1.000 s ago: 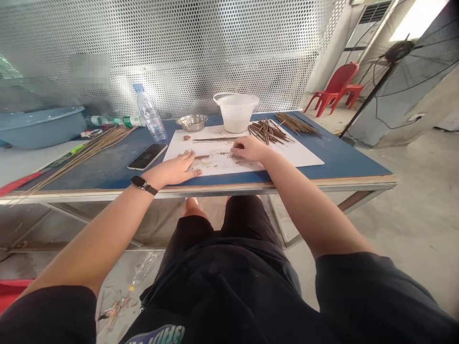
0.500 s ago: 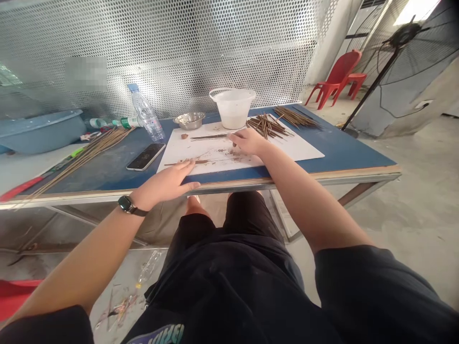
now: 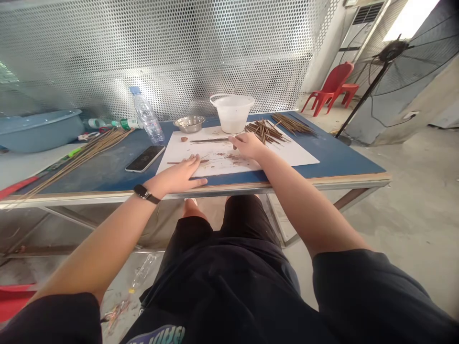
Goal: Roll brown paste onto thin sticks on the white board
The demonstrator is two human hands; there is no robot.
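Note:
My left hand (image 3: 181, 174) lies flat and open on the near edge of a white board (image 3: 297, 153), fingertips touching a thin brown stick (image 3: 188, 162). My right hand (image 3: 247, 144) rests palm down on the board over brown crumbs (image 3: 227, 156), fingers loosely curled near a dark coated stick (image 3: 210, 140). What its fingers hold, if anything, is hidden. A pile of brown-coated sticks (image 3: 267, 131) lies just right of that hand.
A white plastic bucket (image 3: 232, 112), small metal bowl (image 3: 189, 123), water bottle (image 3: 147, 115) and phone (image 3: 145, 158) stand on the blue table (image 3: 344, 160). Long bare sticks (image 3: 82, 153) lie left, a blue basin (image 3: 39, 129) beyond. A floor fan (image 3: 390, 52) and red chair (image 3: 333, 86) stand right.
My left hand drew back toward the table's near edge, then slid forward again onto the board. My right hand shifted slightly toward the far side of the board.

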